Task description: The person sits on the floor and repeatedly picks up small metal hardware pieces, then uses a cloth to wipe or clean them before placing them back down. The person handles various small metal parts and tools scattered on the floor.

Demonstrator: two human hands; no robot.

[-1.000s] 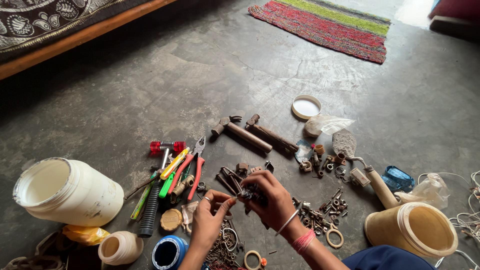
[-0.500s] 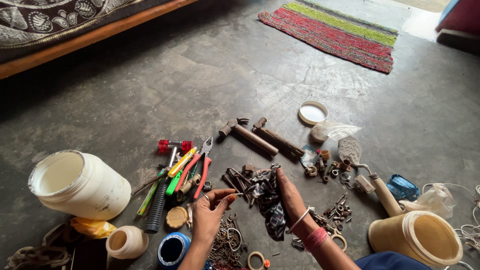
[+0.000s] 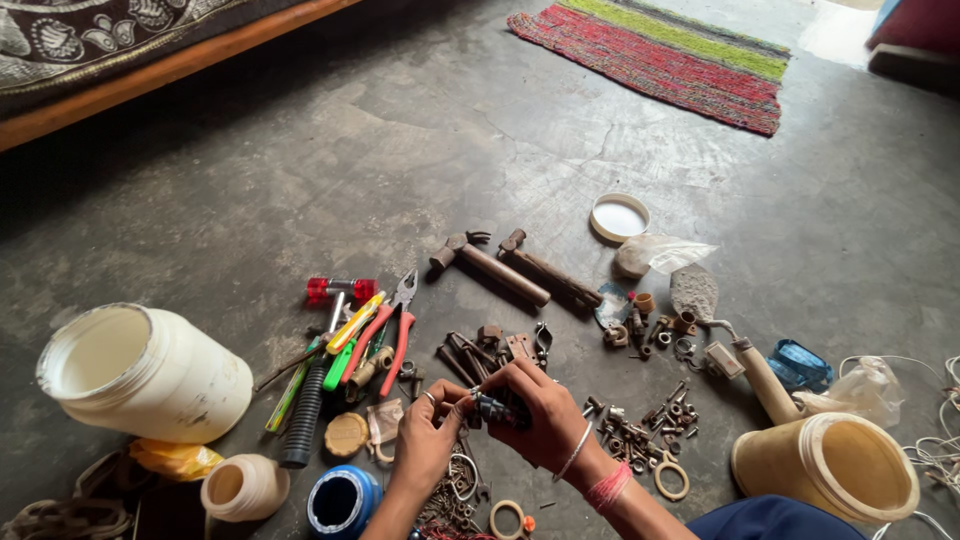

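Low in the frame's centre, I see my left hand (image 3: 428, 440) and right hand (image 3: 540, 410) pinching a small dark metal part (image 3: 492, 408), fingers closed around it, lying roughly left-right above the concrete floor (image 3: 300, 180).

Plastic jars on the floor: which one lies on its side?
The big white jar at far left lies tipped over, its open mouth facing left. The tan jar at right and the small cream jar stand upright, mouths up.

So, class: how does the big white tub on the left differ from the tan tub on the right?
The white tub lies on its side, mouth facing upper left; the tan tub also lies tipped, mouth facing right. The white tub looks broader and paler; the tan tub is yellowish. Both are open, lidless plastic containers on the grey floor, flanking the scattered tools.
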